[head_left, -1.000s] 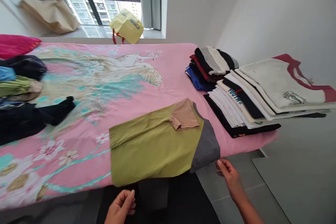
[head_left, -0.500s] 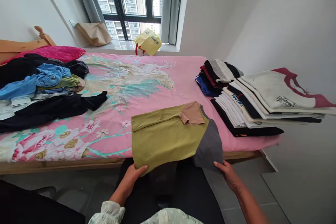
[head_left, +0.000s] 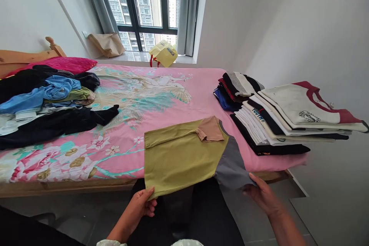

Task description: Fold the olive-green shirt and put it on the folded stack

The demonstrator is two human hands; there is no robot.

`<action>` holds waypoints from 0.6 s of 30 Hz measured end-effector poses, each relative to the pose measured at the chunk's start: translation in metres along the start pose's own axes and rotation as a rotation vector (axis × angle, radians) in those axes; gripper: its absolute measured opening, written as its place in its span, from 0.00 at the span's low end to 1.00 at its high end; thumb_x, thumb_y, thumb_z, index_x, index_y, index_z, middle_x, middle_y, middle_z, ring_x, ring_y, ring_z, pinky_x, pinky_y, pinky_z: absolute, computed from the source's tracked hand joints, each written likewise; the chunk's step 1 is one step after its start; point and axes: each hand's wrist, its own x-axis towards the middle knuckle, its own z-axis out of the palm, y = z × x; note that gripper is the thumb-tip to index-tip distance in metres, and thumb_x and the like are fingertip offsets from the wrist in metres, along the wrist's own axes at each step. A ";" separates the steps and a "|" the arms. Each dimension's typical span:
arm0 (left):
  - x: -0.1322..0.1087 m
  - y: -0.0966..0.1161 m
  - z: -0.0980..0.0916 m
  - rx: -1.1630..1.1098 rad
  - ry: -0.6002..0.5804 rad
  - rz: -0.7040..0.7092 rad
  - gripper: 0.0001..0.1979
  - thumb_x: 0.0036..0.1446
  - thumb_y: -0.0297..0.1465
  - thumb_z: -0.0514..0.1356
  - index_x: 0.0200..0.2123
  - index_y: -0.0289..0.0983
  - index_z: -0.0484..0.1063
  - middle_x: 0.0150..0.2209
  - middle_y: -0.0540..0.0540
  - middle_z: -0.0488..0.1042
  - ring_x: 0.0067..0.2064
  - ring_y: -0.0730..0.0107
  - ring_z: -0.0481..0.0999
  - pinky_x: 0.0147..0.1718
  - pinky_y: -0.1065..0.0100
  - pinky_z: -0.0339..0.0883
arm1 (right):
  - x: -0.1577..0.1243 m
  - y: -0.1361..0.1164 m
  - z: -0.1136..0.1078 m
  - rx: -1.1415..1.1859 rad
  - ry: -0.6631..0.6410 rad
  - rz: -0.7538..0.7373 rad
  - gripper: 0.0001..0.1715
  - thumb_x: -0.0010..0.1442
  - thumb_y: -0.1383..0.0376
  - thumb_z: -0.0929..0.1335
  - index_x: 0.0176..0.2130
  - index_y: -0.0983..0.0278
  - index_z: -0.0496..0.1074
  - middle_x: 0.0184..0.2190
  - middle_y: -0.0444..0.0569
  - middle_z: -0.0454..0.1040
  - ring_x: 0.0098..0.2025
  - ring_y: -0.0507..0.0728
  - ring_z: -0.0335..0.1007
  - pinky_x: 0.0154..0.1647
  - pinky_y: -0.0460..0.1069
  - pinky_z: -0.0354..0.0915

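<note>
A partly folded T-shirt (head_left: 181, 157), olive with one tan sleeve and one grey sleeve, lies at the bed's front edge. Its tan sleeve is folded in over the body, and the near side hangs past the edge above my lap. My left hand (head_left: 142, 203) pinches the lower left corner of the olive hem between thumb and fingers. My right hand (head_left: 263, 194) grips the end of the grey sleeve, which is drawn out to the right. Some of the right hand's fingers are hidden beneath the cloth.
Stacks of folded clothes (head_left: 268, 123) stand on the right of the bed. A loose heap of clothes (head_left: 57, 96) lies at the left, near a magenta pillow (head_left: 62, 63). A paper bag (head_left: 108, 45) and a yellow bag (head_left: 164, 53) rest by the window.
My right hand has moved right and slightly down, stretching the grey sleeve outward. My left hand has shifted a little left and down with the hem corner. The view has tilted slightly upward.
</note>
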 end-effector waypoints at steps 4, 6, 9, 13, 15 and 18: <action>0.008 0.046 0.009 -0.263 -0.068 0.039 0.14 0.50 0.39 0.65 0.26 0.34 0.70 0.17 0.53 0.68 0.16 0.78 0.66 0.14 0.75 0.63 | 0.034 -0.052 0.029 -0.008 -0.028 -0.045 0.13 0.49 0.55 0.71 0.30 0.62 0.73 0.26 0.47 0.75 0.27 0.57 0.72 0.20 0.48 0.66; 0.020 0.071 0.015 -0.356 -0.004 0.056 0.09 0.55 0.34 0.61 0.28 0.34 0.70 0.18 0.53 0.69 0.15 0.79 0.66 0.14 0.76 0.64 | 0.059 -0.078 0.051 -0.017 -0.023 -0.046 0.12 0.52 0.56 0.69 0.31 0.62 0.73 0.28 0.49 0.77 0.28 0.57 0.73 0.21 0.48 0.66; 0.044 0.100 0.024 -0.425 0.094 0.043 0.07 0.60 0.31 0.55 0.34 0.34 0.71 0.20 0.52 0.72 0.16 0.79 0.69 0.15 0.75 0.67 | 0.096 -0.105 0.086 -0.051 -0.011 -0.053 0.13 0.55 0.57 0.65 0.35 0.63 0.72 0.34 0.53 0.78 0.31 0.57 0.75 0.23 0.48 0.68; 0.067 0.104 0.026 -0.402 0.124 0.027 0.10 0.62 0.32 0.52 0.41 0.35 0.69 0.33 0.46 0.77 0.24 0.73 0.76 0.19 0.71 0.71 | 0.127 -0.107 0.119 -0.139 0.067 -0.083 0.17 0.57 0.56 0.63 0.40 0.66 0.71 0.41 0.57 0.76 0.35 0.57 0.75 0.24 0.47 0.67; 0.071 0.094 0.019 -0.289 0.171 0.077 0.11 0.60 0.34 0.55 0.45 0.37 0.68 0.35 0.47 0.77 0.23 0.74 0.75 0.16 0.73 0.66 | 0.130 -0.096 0.121 -0.175 0.150 -0.136 0.19 0.55 0.55 0.65 0.42 0.65 0.70 0.41 0.55 0.76 0.33 0.56 0.74 0.19 0.43 0.61; 0.068 0.076 0.002 0.073 0.343 0.324 0.16 0.53 0.37 0.61 0.44 0.39 0.70 0.32 0.49 0.74 0.22 0.75 0.69 0.17 0.74 0.60 | 0.125 -0.075 0.105 -0.383 0.280 -0.319 0.22 0.52 0.52 0.67 0.42 0.63 0.70 0.38 0.52 0.75 0.35 0.56 0.72 0.19 0.43 0.57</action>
